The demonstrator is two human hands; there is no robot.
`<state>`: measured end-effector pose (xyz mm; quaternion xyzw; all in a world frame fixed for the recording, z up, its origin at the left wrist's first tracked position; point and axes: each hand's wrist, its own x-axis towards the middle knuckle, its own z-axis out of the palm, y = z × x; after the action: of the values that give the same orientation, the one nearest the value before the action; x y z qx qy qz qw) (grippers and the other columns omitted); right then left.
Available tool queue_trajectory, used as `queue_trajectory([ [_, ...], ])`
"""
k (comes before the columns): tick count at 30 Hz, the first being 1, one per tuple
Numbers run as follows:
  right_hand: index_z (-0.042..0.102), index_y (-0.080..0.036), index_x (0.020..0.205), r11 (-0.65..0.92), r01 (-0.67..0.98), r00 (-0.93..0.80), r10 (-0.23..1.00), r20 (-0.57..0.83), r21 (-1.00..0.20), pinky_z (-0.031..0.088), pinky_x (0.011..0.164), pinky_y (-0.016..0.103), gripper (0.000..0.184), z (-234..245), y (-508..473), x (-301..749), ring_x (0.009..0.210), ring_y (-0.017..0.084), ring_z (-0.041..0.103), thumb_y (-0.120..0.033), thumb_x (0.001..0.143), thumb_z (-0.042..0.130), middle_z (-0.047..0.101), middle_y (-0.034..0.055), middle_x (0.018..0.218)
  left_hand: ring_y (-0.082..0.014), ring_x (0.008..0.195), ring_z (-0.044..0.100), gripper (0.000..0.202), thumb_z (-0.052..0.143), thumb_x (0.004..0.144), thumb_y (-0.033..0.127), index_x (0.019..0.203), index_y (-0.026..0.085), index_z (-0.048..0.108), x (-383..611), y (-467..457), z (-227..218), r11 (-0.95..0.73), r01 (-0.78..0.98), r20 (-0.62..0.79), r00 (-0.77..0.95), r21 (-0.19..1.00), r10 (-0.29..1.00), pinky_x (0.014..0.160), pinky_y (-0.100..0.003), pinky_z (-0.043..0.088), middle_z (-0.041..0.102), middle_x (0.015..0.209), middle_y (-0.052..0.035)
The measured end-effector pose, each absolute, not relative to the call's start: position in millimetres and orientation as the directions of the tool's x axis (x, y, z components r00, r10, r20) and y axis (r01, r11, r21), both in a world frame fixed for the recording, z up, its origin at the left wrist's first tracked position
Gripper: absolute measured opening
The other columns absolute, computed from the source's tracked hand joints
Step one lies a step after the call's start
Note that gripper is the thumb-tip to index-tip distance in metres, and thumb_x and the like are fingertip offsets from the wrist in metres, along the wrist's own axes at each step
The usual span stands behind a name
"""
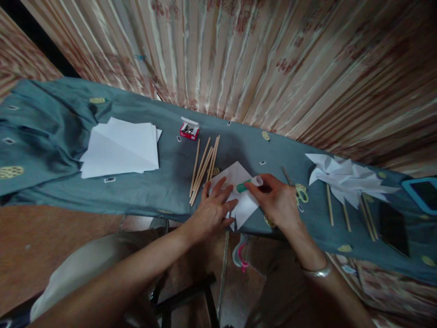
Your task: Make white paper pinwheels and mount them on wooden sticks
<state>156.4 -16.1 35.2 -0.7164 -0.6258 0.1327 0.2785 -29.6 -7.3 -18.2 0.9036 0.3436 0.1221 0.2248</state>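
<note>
A white paper square (pixel 246 208), its corners partly cut or folded, lies at the front edge of the cloth-covered table. My left hand (pixel 214 203) rests flat on the paper's left side with fingers spread. Pinched in my right hand (pixel 276 197) is a glue stick (pixel 244 186) with a green label and a whitish end, tilted low over the paper's middle. Whether its tip touches the paper is hard to see. Just left of the paper lie several wooden sticks (pixel 204 169). Scissors (pixel 300 193) with pale green handles lie right of my right hand.
A stack of white paper (pixel 121 148) lies at the left. A small red box (pixel 189 129) of metal pins stands open behind the sticks. Paper pinwheels (pixel 344 177) on sticks, a dark phone (pixel 394 229) and a blue-framed device (pixel 423 193) lie at the right.
</note>
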Motion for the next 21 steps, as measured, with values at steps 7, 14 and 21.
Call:
queue_trajectory([
  [7, 0.068, -0.019, 0.068, -0.164, -0.098, 0.469, 0.862, -0.191, -0.982, 0.05, 0.05, 0.022, 0.03, 25.4, -13.9, 190.1, 0.051, 0.011, 0.06, -0.04, 0.055, 0.084, 0.067, -0.002, 0.058, -0.0348, 0.141, 0.021, 0.041, 0.065, 0.081, 0.038, 0.12, 0.025, 0.061, -30.1, -7.7, -23.2, -0.67, 0.574, 0.074, 0.731, 0.471, 0.678, 0.11, -0.063, 0.013, 0.046, 0.143, -0.0111],
  [14, 0.071, -0.02, 0.072, -0.232, -0.476, 0.237, 0.895, -0.378, -0.848, 0.056, 0.061, 0.019, 0.027, 18.2, -23.7, 190.9, 0.058, 0.01, 0.065, -0.032, 0.054, 0.087, 0.071, -0.0015, 0.066, -0.0298, 0.132, 0.04, 0.034, 0.061, 0.085, 0.033, 0.117, 0.019, 0.061, -36.5, -8.0, -6.9, -0.613, 0.388, 0.229, 0.686, 0.688, 0.691, 0.108, -0.052, 0.029, 0.055, 0.133, -0.0127],
  [21, 0.074, -0.021, 0.08, -0.317, -0.402, 0.0, 0.938, -0.346, -0.859, 0.058, 0.066, 0.02, 0.029, 20.7, -30.9, 167.7, 0.068, 0.011, 0.067, -0.027, 0.055, 0.087, 0.072, -0.0007, 0.076, -0.014, 0.069, 0.058, 0.015, 0.058, 0.084, 0.025, 0.093, 0.015, 0.064, -41.3, -5.8, 4.9, -0.184, 0.33, -0.03, 0.549, 0.926, 0.836, 0.063, -0.022, 0.043, 0.065, 0.077, -0.0008],
])
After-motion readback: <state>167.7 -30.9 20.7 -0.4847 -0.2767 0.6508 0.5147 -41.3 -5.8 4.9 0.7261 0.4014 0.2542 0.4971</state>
